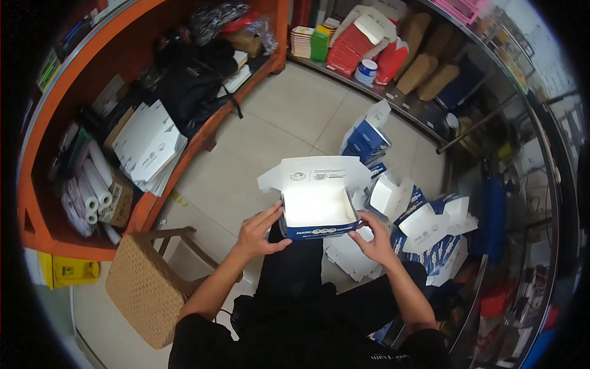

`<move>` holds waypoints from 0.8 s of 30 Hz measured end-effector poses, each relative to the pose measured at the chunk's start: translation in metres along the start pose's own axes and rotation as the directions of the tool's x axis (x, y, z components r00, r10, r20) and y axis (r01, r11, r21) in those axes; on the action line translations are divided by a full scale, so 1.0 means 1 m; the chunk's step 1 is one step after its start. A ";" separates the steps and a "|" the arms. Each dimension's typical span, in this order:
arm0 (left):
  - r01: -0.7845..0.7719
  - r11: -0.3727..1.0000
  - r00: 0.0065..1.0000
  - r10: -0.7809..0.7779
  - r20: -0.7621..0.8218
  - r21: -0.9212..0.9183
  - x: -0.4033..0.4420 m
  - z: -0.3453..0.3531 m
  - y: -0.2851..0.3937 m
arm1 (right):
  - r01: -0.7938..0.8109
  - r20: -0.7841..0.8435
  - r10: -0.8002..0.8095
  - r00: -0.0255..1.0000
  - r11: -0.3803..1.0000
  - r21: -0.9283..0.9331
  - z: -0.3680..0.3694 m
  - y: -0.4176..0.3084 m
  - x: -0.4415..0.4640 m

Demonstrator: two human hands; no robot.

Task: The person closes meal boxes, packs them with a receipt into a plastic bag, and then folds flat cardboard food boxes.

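Observation:
Between my two hands is a folded cardboard food box (322,231), blue outside and white inside, with its printed lid flap raised at the far side. My left hand (258,234) grips its left end, thumb at the front corner. At the right end, my right hand (372,238) holds the other front corner between thumb and fingers. The inside of the box shows only bare white card. To the right, several similar blue and white boxes (424,230) lie in a loose pile. Flat white sheets (351,257) rest on the floor beneath my right forearm.
A woven stool (147,289) stands at my left, near an orange cabinet (212,132) holding white card blanks (150,144), paper rolls and a black bag. Nested boxes (367,140) stand on the tiled floor ahead. A shelf at the back holds red cartons (351,46) and brown ones.

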State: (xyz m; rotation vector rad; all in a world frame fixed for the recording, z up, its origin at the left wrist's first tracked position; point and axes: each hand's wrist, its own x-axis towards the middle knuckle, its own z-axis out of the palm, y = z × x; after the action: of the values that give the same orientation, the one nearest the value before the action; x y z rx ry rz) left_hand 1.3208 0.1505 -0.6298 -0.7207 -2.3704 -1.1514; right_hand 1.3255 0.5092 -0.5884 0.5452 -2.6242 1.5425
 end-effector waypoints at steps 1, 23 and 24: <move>-0.012 0.999 1.000 0.011 0.027 0.051 0.003 -0.005 0.000 | -0.012 0.001 0.012 1.000 0.999 -0.032 -0.002 0.003 -0.005; -0.482 0.847 0.840 0.375 0.393 0.223 0.023 -0.075 0.024 | 0.409 0.041 -0.414 0.909 0.908 0.090 0.033 0.043 -0.019; -0.446 0.866 0.857 0.342 0.386 0.224 0.019 -0.076 0.026 | 0.386 0.037 -0.392 0.919 0.916 0.106 0.034 0.040 -0.018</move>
State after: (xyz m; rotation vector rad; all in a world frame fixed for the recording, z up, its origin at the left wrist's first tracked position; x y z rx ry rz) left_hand 1.3313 0.1085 -0.5599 -1.3034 -2.4155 -0.4968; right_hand 1.3337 0.5022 -0.6427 1.0603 -2.2939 1.5431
